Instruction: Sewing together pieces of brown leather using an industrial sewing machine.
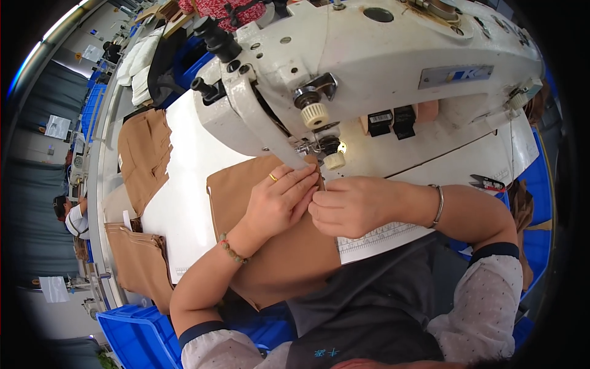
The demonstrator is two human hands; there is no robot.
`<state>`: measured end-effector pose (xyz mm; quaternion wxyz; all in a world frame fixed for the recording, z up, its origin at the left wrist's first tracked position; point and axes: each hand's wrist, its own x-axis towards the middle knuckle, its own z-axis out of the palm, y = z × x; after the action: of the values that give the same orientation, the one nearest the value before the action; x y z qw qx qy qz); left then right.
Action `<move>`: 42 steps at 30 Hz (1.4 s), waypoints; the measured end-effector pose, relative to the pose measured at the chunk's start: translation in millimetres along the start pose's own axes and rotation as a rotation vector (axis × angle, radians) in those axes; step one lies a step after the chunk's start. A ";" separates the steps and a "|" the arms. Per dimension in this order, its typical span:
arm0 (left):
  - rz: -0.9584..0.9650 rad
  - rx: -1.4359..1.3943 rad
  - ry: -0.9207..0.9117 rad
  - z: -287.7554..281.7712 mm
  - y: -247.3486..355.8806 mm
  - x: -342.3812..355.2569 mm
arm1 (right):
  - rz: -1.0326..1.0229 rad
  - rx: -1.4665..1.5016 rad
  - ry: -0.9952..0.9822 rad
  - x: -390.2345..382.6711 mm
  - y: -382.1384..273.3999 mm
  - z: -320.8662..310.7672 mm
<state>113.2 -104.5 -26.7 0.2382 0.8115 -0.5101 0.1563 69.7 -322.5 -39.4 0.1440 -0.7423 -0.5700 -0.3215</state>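
Observation:
A brown fabric piece [276, 258] lies on the white table under the sewing machine's needle area and hangs over the front edge toward my lap. My left hand [279, 200] rests flat on it with fingers stretched out, their tips close to the presser foot [309, 150]. My right hand [350, 206] is closed, its fingers pinching the fabric's right edge just beside the left fingertips. The pinched edge itself is mostly hidden by the fingers. Above both hands stands the white sewing machine [362, 55].
Stacks of brown cut pieces [144, 160] and folded brown pieces [140, 261] lie to the left. Thread snips [488, 183] rest at the table's right side. Blue bins [138, 332] stand below. Black labels [404, 122] sit under the machine arm. Another person [77, 218] is far left.

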 end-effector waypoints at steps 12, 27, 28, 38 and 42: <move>-0.025 0.098 0.021 0.5 2.0 -3.3 | 0.130 0.033 -0.065 -4.3 1.3 8.4; -0.086 0.154 -0.061 -0.4 4.1 -2.5 | 0.163 0.022 0.054 -2.4 8.3 13.8; -0.074 0.172 -0.059 -0.1 3.4 -1.7 | 0.166 0.014 0.046 -2.5 8.8 13.1; -0.069 0.185 -0.057 -0.9 4.2 0.8 | 0.189 0.019 -0.039 -3.5 7.6 8.8; -0.077 0.154 -0.055 -4.1 10.1 -2.1 | 0.233 0.024 -0.097 1.3 -8.4 -1.2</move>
<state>103.1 -104.4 -22.1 0.1667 0.8504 -0.4715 0.1635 61.6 -319.6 -39.0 0.1613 -0.8165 -0.4899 -0.2594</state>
